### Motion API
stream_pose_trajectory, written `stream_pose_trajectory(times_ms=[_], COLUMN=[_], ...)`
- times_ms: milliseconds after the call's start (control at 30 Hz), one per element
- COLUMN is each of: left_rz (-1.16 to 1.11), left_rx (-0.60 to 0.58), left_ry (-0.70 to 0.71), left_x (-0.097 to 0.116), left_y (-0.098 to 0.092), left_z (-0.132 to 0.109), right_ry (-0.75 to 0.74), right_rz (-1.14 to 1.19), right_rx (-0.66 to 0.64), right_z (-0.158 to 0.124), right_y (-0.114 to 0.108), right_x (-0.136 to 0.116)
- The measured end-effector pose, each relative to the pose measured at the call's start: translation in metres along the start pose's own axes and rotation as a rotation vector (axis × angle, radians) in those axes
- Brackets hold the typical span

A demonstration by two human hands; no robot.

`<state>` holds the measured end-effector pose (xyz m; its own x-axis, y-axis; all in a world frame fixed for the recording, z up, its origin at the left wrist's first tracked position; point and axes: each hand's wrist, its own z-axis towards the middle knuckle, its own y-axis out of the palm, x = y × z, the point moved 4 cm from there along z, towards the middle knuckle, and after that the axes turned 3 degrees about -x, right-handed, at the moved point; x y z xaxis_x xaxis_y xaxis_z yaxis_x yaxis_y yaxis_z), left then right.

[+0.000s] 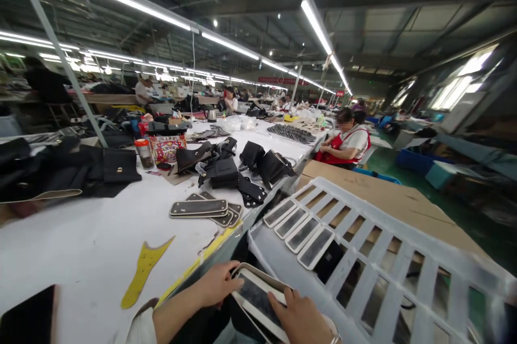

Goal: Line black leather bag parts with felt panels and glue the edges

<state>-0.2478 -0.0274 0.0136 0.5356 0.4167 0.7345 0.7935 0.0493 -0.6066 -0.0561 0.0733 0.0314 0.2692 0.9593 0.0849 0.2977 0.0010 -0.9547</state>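
The left hand (218,282) is clamped on one end of a white-rimmed rectangular panel with a dark grey face (255,296) and the tan-edged dark band (269,275) around it, thumb on top, fingertips mostly tucked out of sight. The right hand (302,320) has its thumb on the panel's face and fingers bent over the band; the underside's hidden, so can't tell how tight that grip is. Panel and band are at the bench edge, near end running into the bottom of the frame.

Just right, a white slotted plastic crate (278,260) has four similar panels (317,247) in a row, then a black piece (330,260) I can't make out. The crate's right end is blurry.

On the white tabletop (89,231): a yellow flat template (143,274), stacked dark tan-edged strips (202,207), and black pouches (220,173) overlapping too much to count. A dark slab (30,317) is cut off lower left. Beyond, someone in a red apron (343,147) sits, legs hidden.
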Motion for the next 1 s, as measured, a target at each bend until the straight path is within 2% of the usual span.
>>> stream_pose_trajectory(times_ms=[67,100,167,233,300,367,400,433,467,533,600,667,733,833,900,1000], left_rz=[0.208,0.313,0.471,0.560,0.624,0.683,0.712,0.744,0.773,0.821,0.861,0.898,0.942,1.017,1.036,1.003], left_rx=[0.140,0.171,0.073,-0.095,-0.170,-0.188,-0.191,-0.185,-0.182,-0.192,-0.195,-0.183,-0.168,-0.157,-0.168,-0.236], left_ry=[0.161,0.276,0.510,0.641,0.640,0.622,0.628,0.621,0.610,0.603,0.602,0.596,0.588,0.603,0.664,0.748], left_x=[0.016,0.026,0.044,0.053,0.055,0.054,0.053,0.051,0.050,0.048,0.049,0.053,0.060,0.072,0.081,0.092], left_y=[-0.001,0.002,0.020,0.040,0.052,0.057,0.058,0.058,0.058,0.059,0.061,0.065,0.069,0.079,0.087,0.102], left_z=[-0.004,-0.006,-0.008,-0.011,-0.013,-0.016,-0.017,-0.016,-0.015,-0.013,-0.014,-0.016,-0.017,-0.014,-0.011,-0.003], right_ry=[0.005,0.007,0.018,0.024,0.008,-0.036,-0.025,0.048,0.181,0.496,0.677,0.676,0.623,0.579,0.558,0.514], right_rz=[-0.021,-0.019,0.021,0.124,0.310,0.633,0.808,0.965,1.106,1.279,1.328,1.337,1.346,1.337,1.335,1.101], right_rx=[-0.008,-0.010,-0.004,0.016,0.032,0.009,0.048,0.132,0.223,0.249,0.089,-0.160,-0.340,-0.423,-0.462,-0.458], right_z=[0.004,0.006,0.004,-0.004,-0.013,-0.020,-0.023,-0.028,-0.035,-0.055,-0.076,-0.089,-0.094,-0.091,-0.088,-0.087], right_y=[0.007,0.008,0.005,-0.006,-0.022,-0.033,-0.037,-0.037,-0.032,-0.008,0.021,0.048,0.067,0.080,0.081,0.076], right_x=[0.002,0.002,0.003,0.004,0.010,0.026,0.040,0.059,0.079,0.108,0.113,0.100,0.082,0.068,0.066,0.070])
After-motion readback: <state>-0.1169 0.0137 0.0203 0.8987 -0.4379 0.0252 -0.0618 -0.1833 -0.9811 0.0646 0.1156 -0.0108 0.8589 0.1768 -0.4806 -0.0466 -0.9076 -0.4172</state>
